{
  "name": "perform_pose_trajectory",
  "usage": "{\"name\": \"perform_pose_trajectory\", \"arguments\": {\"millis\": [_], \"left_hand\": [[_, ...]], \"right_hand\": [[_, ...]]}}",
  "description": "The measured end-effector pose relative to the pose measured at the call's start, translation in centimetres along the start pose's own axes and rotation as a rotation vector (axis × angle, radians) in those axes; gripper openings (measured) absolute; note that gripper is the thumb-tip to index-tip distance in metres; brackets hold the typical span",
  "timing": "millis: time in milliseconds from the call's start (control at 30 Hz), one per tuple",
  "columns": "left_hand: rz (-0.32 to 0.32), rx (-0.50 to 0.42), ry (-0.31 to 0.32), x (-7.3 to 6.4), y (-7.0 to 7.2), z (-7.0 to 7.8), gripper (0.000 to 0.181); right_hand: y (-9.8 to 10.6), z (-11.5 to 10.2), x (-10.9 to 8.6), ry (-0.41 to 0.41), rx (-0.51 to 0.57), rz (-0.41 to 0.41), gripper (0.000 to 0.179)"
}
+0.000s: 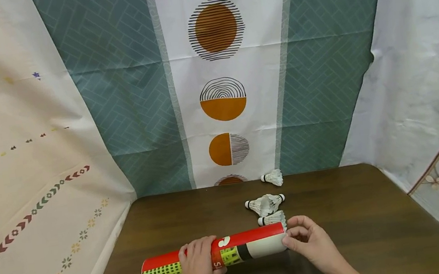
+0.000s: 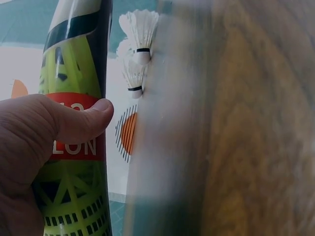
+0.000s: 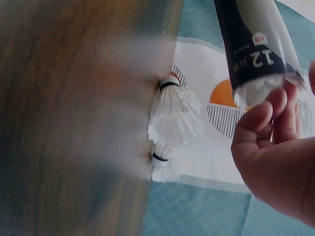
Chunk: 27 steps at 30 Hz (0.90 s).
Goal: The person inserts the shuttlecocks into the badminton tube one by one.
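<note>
My left hand (image 1: 199, 266) grips a red, green and white shuttlecock tube (image 1: 255, 243) around its middle, thumb across the printed label in the left wrist view. The tube lies sideways just over the table, its mouth toward the right. At that mouth my right hand (image 1: 317, 246) has its fingers curled, thumb and fingertips pinching the white feather edge of a shuttlecock (image 3: 261, 92) whose cork is hidden inside. Just behind the mouth lies a loose shuttlecock (image 1: 271, 219). Two more, a left one (image 1: 258, 206) and a right one (image 1: 274, 202), lie feathers together behind it.
Another shuttlecock (image 1: 272, 177) lies at the far edge of the dark wooden table (image 1: 360, 211). A patterned cloth (image 1: 231, 70) hangs straight behind that edge, with a pale cloth (image 1: 16, 161) at the left and a white one (image 1: 424, 94) at the right.
</note>
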<state>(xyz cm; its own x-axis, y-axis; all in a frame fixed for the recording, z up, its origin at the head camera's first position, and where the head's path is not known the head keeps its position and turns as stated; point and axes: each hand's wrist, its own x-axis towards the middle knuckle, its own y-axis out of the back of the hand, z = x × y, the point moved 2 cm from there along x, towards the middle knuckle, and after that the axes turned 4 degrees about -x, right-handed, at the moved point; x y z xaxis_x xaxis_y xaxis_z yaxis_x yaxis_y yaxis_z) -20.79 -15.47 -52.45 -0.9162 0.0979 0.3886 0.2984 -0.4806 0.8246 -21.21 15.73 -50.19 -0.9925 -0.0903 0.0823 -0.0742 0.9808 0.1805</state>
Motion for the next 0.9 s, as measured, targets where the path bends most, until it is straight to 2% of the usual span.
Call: {"name": "perform_pose_trajectory", "arguments": {"millis": [167,300,433,600,700,800,900], "left_hand": [[-0.016,-0.014,0.009,-0.1,-0.2,0.0,0.085],[-0.023,-0.014,0.018,-0.2,-0.2,0.0,0.085],[-0.019,-0.010,0.024,-0.2,-0.2,-0.1,0.086],[-0.008,-0.006,0.020,-0.3,-0.2,0.0,0.085],[-0.002,-0.005,0.010,-0.2,-0.2,0.0,0.085],[-0.004,-0.005,0.003,-0.2,-0.2,0.1,0.084],[-0.010,-0.002,0.001,-0.3,-0.3,0.1,0.083]], "right_hand": [[-0.6,-0.1,-0.1,-0.023,-0.018,0.042,0.066],[-0.8,-0.3,-0.1,-0.043,-0.002,0.023,0.075],[-0.9,-0.4,-0.2,0.005,-0.004,-0.040,0.077],[-1.0,-0.4,-0.4,0.106,0.002,-0.184,0.074],[-1.1,-0.3,-0.4,0.126,0.035,-0.263,0.072],[-1.2,-0.3,-0.4,0.120,0.061,-0.300,0.073],[-1.3,-0.2,-0.4,0.112,0.064,-0.292,0.072]]}}
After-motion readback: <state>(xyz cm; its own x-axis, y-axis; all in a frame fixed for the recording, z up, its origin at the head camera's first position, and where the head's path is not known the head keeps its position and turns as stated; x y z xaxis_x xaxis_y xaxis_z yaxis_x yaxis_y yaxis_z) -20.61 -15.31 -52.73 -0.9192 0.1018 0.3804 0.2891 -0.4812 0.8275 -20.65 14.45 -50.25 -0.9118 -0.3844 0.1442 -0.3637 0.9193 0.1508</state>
